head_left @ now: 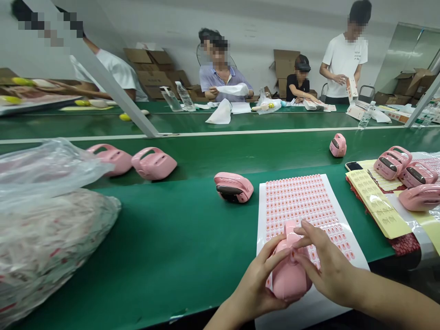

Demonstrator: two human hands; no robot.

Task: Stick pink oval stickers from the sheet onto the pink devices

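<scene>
A rounded pink plastic device with a loop handle (290, 279) is held over a white sheet of small oval stickers (295, 197). My left hand (259, 279) wraps around its left side and underside, thumb and forefinger near the base of the handle. From the right, my right hand (325, 261) pinches at the same spot with thumb and fingertips. A tiny reddish oval sticker (293, 255) shows between those fingertips, against the pink surface. Another pink device with a dark panel (233, 188) lies just beyond the sheet's left corner.
Left stands a large clear plastic bag of wrapped pieces (58, 247). More pink devices (154, 163) sit behind it, and others (392, 162) at right by yellow sticker sheets (378, 201). A white rail (220, 133) crosses the green table; several people work beyond.
</scene>
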